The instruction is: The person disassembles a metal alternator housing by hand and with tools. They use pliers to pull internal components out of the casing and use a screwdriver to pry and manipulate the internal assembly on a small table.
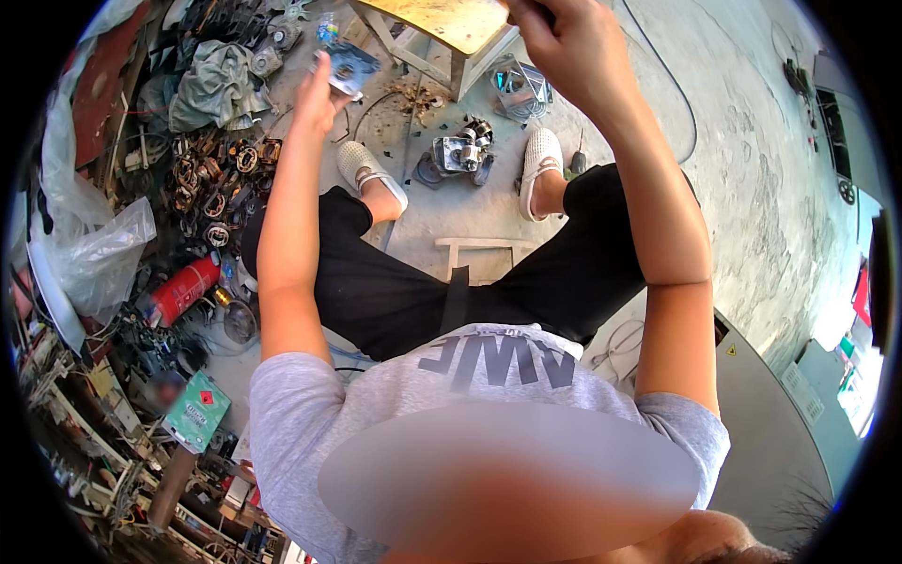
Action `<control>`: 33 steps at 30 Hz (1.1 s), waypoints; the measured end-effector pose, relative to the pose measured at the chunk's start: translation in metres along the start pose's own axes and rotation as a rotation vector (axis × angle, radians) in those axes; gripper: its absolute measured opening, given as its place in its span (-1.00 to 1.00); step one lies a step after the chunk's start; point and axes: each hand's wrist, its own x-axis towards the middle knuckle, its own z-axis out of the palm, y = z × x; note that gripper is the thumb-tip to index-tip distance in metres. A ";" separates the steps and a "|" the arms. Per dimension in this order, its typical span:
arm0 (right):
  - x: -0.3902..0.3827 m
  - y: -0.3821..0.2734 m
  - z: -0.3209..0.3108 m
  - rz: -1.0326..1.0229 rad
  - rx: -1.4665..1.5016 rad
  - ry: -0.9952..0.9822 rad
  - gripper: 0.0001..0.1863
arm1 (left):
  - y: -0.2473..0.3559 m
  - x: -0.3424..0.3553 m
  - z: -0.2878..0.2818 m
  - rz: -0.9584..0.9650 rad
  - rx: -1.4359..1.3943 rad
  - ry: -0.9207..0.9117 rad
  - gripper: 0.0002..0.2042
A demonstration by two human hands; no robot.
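My left hand [318, 97] grips a square metal part [353, 66], bluish grey, up near the top left of the head view. Raised to the top edge beside a yellow-topped wooden stool [440, 21] is my right hand [573, 52], fingers curled; whatever they hold is out of sight. Metal motor parts [458, 150] lie on the floor between my feet. Behind them, next to the stool's leg, stands a clear container [519, 89] with shiny pieces and wire. A screwdriver-like tool [579, 162] lies right of my right shoe.
Heaps of motor parts [216, 188], a crumpled grey cloth [211, 85], clear plastic sheeting [103, 244], a red cylinder [183, 289] and a green can [195, 412] crowd the left side. A cable [686, 122] curves over the concrete at right. A grey panel [770, 442] is at lower right.
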 end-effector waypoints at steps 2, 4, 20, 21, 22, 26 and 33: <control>0.004 -0.001 -0.004 0.028 0.027 -0.007 -0.72 | -0.035 -0.001 0.001 -0.067 0.170 -0.004 -0.44; 0.007 -0.004 -0.006 -0.006 0.044 0.029 -0.74 | -0.081 0.007 -0.006 -0.175 0.213 -0.013 -0.37; 0.014 0.003 0.035 -0.065 0.007 -0.030 -0.76 | -0.353 -0.048 -0.026 -0.309 1.260 -0.001 -0.64; 0.012 0.011 0.039 -0.108 -0.006 -0.001 -0.75 | -0.339 -0.048 -0.012 -0.316 1.226 0.036 -0.63; 0.010 0.015 0.039 -0.079 -0.002 -0.015 -0.75 | -0.305 -0.053 0.009 -0.324 1.199 0.061 -0.62; 0.011 -0.005 0.039 0.005 -0.005 -0.154 -0.74 | -0.266 -0.036 0.008 -0.462 1.030 -0.110 -0.59; 0.017 -0.012 0.041 0.047 -0.012 -0.180 -0.74 | -0.171 0.005 -0.012 -0.286 1.378 -0.287 -0.46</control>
